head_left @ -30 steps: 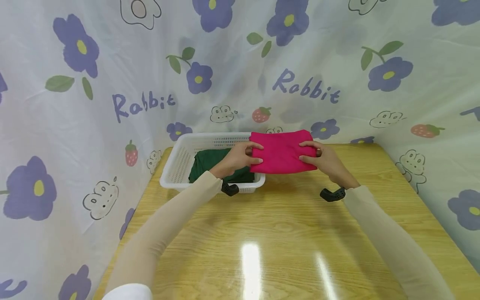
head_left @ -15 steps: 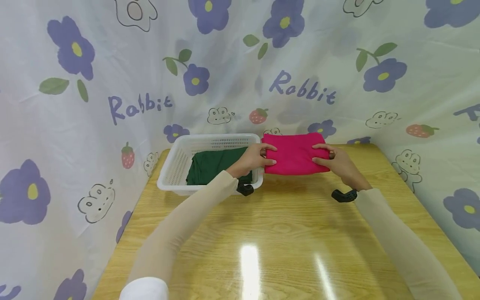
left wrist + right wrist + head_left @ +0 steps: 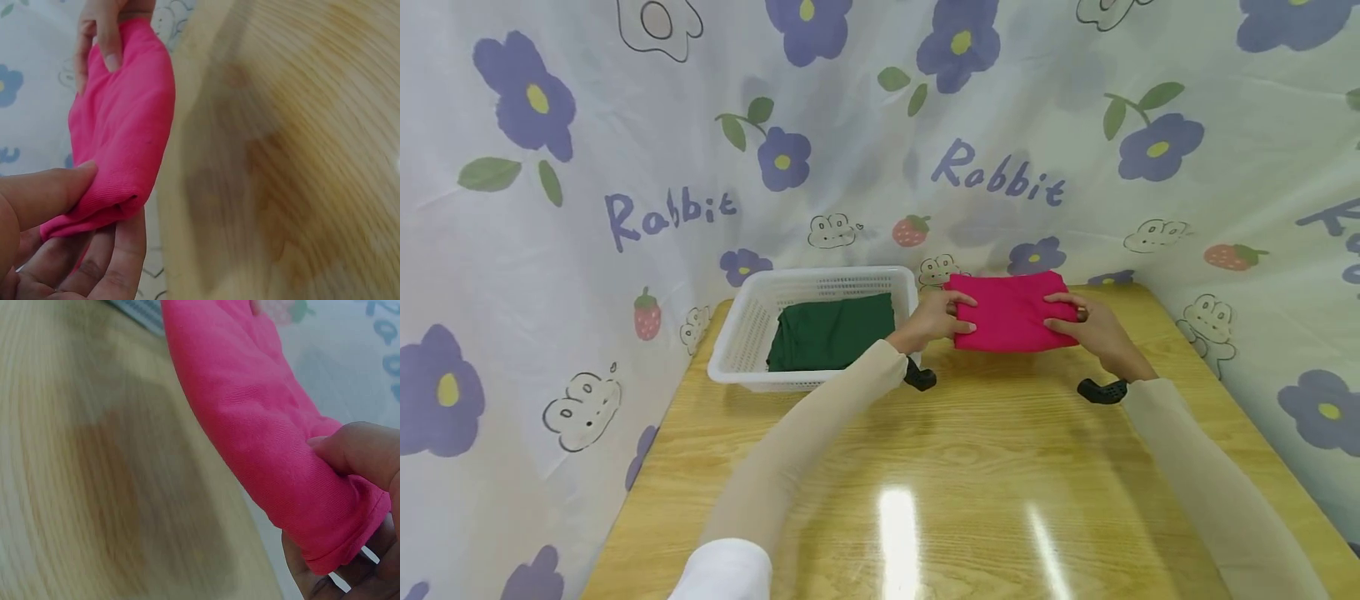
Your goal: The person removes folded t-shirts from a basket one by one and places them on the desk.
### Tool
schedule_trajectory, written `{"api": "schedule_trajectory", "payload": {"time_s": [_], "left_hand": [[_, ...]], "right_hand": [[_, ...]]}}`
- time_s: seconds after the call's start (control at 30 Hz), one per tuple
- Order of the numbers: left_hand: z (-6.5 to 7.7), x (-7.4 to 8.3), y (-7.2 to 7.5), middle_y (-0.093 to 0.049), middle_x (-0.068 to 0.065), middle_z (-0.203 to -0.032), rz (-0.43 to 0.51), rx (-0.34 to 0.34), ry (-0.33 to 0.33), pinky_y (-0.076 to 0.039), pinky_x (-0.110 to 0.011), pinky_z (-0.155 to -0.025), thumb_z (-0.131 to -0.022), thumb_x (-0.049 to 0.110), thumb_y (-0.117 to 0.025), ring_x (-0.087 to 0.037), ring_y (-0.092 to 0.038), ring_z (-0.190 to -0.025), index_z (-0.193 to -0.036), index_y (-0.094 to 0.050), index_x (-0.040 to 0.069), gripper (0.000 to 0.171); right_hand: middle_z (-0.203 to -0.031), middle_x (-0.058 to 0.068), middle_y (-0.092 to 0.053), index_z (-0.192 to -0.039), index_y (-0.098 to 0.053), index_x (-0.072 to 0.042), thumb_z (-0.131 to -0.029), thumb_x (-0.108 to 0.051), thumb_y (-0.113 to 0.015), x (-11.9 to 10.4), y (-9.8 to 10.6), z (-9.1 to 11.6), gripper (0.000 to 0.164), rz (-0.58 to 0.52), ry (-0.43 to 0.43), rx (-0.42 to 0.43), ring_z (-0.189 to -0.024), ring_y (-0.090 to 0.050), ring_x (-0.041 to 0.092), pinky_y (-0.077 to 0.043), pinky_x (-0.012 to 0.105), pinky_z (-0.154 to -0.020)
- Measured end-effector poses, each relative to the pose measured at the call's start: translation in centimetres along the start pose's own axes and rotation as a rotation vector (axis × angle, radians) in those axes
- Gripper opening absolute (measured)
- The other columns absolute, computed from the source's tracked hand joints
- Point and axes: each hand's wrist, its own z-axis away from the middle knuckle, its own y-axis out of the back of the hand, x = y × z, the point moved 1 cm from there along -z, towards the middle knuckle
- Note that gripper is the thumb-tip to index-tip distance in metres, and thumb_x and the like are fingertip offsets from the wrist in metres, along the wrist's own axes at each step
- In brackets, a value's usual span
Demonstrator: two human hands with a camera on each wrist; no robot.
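Observation:
A folded bright pink cloth [image 3: 1011, 312] is held up above the far part of the table, to the right of the basket. At its left end my left hand [image 3: 936, 318] grips it, thumb on one face and fingers beneath, as the left wrist view shows. My right hand [image 3: 1093, 327] grips the right end the same way; in the right wrist view the thumb presses into the pink cloth [image 3: 250, 425]. A folded dark green cloth [image 3: 831, 333] lies inside the white plastic basket [image 3: 730, 372].
The wooden table [image 3: 985, 467] lies below the hands, with the pink cloth's shadow on it. A patterned curtain [image 3: 850, 100] hangs at the back and both sides, close behind the basket.
Both hands have carried the pink cloth to the right, from over the basket's right rim to beside it. More of the green cloth shows now.

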Motion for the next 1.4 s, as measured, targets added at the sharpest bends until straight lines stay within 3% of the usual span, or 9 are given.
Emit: {"api": "schedule_trajectory", "payload": {"time_s": [0.23, 0.47, 0.67, 0.8, 0.93, 1.07, 1.23, 1.4], "left_hand": [[-1.8, -0.4, -2.1, -0.071, -0.01, -0.102, -0.064, 0.009, -0.015, -0.06, -0.032, -0.07, -0.09, -0.002, -0.078, -0.017, -0.068, -0.085, -0.128, -0.067, 0.003, 0.04], [-3.5, -0.7, -4.0, -0.068, -0.007, -0.096, -0.152, 0.025, -0.043, -0.058, -0.041, -0.077, -0.089, -0.002, -0.078, -0.014, -0.06, -0.082, -0.127, -0.068, 0.003, 0.039], [-4.6, -1.6, -5.3, -0.065, -0.002, -0.095, -0.227, 0.081, -0.02, -0.048, -0.023, -0.069, -0.089, 0.003, -0.081, -0.012, -0.054, -0.084, -0.126, -0.071, 0.008, 0.038], [-4.9, -2.2, -6.1, -0.065, -0.004, -0.102, -0.24, 0.109, -0.003, -0.046, -0.021, -0.07, -0.089, 0.003, -0.08, -0.013, -0.053, -0.089, -0.125, -0.072, 0.009, 0.038], [-5.1, -2.9, -6.7, -0.064, -0.006, -0.109, -0.203, 0.118, 0.025, -0.049, -0.023, -0.074, -0.09, 0.001, -0.078, -0.016, -0.055, -0.095, -0.128, -0.07, 0.009, 0.039], [-5.3, -3.4, -7.2, -0.065, -0.009, -0.114, -0.17, 0.129, 0.044, -0.054, -0.025, -0.076, -0.092, -0.002, -0.076, -0.019, -0.059, -0.102, -0.131, -0.069, 0.007, 0.041], [-5.7, -3.8, -7.5, -0.064, -0.01, -0.115, -0.191, 0.164, 0.045, -0.054, -0.025, -0.073, -0.092, -0.003, -0.075, -0.021, -0.058, -0.103, -0.132, -0.068, 0.008, 0.042], [-6.2, -4.1, -8.0, -0.063, -0.01, -0.115, -0.232, 0.176, 0.058, -0.051, -0.023, -0.069, -0.091, -0.003, -0.075, -0.018, -0.057, -0.1, -0.132, -0.068, 0.008, 0.043]], "right_hand": [[-0.129, 0.015, -0.056, -0.15, -0.052, -0.01, -0.099, -0.026, -0.072, 2.0, 1.1, -0.1, 0.057, 0.017, -0.017, -0.005, -0.091, -0.053, 0.018, -0.052, 0.022, -0.071], [-0.123, 0.021, -0.057, -0.149, -0.054, -0.016, -0.098, -0.036, -0.073, 3.4, 1.8, 0.1, 0.058, 0.081, -0.031, 0.032, -0.091, -0.054, 0.021, -0.053, 0.028, -0.073], [-0.154, 0.021, -0.042, -0.148, -0.056, -0.013, -0.098, -0.033, -0.074, 5.0, 2.1, -0.5, 0.056, 0.059, -0.044, 0.055, -0.119, -0.046, 0.031, -0.05, 0.02, -0.074], [-0.158, 0.023, -0.037, -0.146, -0.057, -0.011, -0.098, -0.03, -0.074, 6.0, 1.9, -1.0, 0.055, 0.048, -0.049, 0.064, -0.13, -0.04, 0.039, -0.048, 0.016, -0.075], [-0.156, 0.024, -0.039, -0.146, -0.057, -0.011, -0.099, -0.027, -0.073, 6.7, 1.8, -1.3, 0.052, 0.059, -0.067, 0.063, -0.131, -0.041, 0.04, -0.047, 0.016, -0.075], [-0.157, 0.023, -0.039, -0.147, -0.057, -0.012, -0.1, -0.024, -0.072, 7.2, 1.6, -1.6, 0.051, 0.069, -0.084, 0.058, -0.136, -0.04, 0.041, -0.049, 0.027, -0.086], [-0.163, 0.023, -0.031, -0.146, -0.057, -0.011, -0.1, -0.022, -0.071, 7.4, 1.7, -1.7, 0.049, 0.057, -0.088, 0.073, -0.145, -0.031, 0.048, -0.042, 0.053, -0.107], [-0.162, 0.025, -0.032, -0.146, -0.058, -0.011, -0.1, -0.021, -0.071, 7.8, 1.8, -1.6, 0.048, 0.074, -0.102, 0.087, -0.146, -0.03, 0.048, -0.037, 0.058, -0.112]]}}
